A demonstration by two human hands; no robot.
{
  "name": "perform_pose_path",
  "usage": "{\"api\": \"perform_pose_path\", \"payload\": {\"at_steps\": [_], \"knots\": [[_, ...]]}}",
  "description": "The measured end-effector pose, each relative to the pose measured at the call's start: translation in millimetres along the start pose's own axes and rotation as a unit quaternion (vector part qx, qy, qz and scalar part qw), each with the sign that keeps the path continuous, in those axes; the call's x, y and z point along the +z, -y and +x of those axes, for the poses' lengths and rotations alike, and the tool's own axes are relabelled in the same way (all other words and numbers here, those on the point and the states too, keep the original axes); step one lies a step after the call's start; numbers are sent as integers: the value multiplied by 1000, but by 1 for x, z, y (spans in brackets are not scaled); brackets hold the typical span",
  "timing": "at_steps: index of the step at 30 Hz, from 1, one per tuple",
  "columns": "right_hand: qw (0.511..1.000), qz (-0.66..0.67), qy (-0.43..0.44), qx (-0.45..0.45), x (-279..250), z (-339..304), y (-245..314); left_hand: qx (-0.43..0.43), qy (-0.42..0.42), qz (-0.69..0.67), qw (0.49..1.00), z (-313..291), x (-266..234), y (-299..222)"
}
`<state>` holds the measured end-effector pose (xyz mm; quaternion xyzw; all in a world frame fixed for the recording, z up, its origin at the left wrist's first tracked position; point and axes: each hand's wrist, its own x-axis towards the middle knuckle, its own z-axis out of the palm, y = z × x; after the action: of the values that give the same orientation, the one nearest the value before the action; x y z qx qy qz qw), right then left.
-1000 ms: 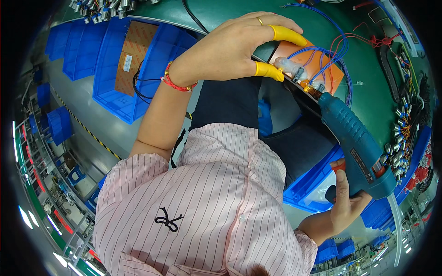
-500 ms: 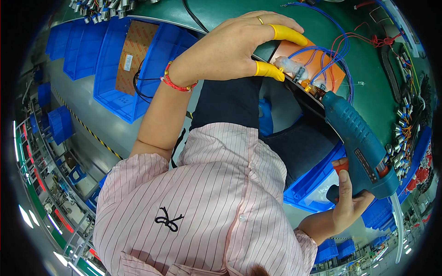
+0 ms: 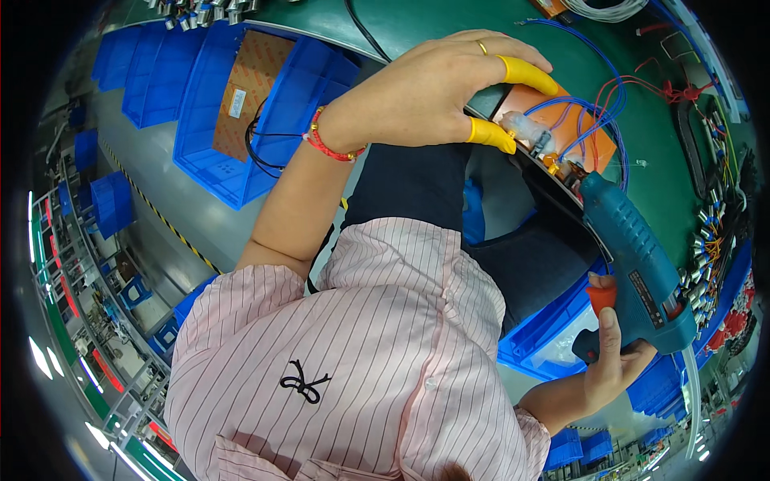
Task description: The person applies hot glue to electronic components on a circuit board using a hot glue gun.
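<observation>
My right hand (image 3: 613, 365) is wrapped round the handle of a teal hot glue gun (image 3: 634, 256), a finger at its red trigger (image 3: 601, 297). A white glue stick (image 3: 691, 401) trails from the gun's rear. Its nozzle end meets the near edge of an orange board (image 3: 593, 144) with a dark rim, which carries small components and a whitish glue blob (image 3: 525, 128). Yellow cots cover the thumb and index finger of my left hand (image 3: 437, 88). That hand grips the board's left end, thumb at the near edge; its other fingertips are partly hidden. Blue wires (image 3: 609, 112) loop over the board.
Beneath lies a green work surface (image 3: 654, 188). Red wires (image 3: 678, 92) and bundles of small metal parts (image 3: 710, 232) line its right side. Blue bins (image 3: 196, 144) stand at left, one holding a cardboard sheet (image 3: 253, 88). Another blue bin (image 3: 545, 353) sits below the gun.
The whole view has shifted, so hands, board and bins appear slightly farther right. More of the red trigger shows. The gun's nozzle stays by the board's edge, and the left hand keeps its grip.
</observation>
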<state>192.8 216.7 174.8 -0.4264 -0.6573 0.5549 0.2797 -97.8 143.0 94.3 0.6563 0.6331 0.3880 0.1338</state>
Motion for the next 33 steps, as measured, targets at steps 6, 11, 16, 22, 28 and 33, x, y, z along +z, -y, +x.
{"api": "perform_pose_path", "payload": {"at_steps": [6,11,16,22,28,33], "knots": [[1000,8,7,-8,-4,1,-4,8,1,-5,1000,1,1,1],[1000,-2,9,-10,-4,0,-8,13,2,-6,1000,1,0,1],[1000,7,0,-8,-4,1,-6,12,-4,-3,1000,1,1,1],[999,29,15,-35,-10,5,-5,15,-15,-36,999,2,-1,1],[997,49,-34,-40,-9,5,0,22,3,-62,998,5,-5,5],[996,74,-9,-40,-10,6,5,21,-12,-73,997,6,-4,5]]}}
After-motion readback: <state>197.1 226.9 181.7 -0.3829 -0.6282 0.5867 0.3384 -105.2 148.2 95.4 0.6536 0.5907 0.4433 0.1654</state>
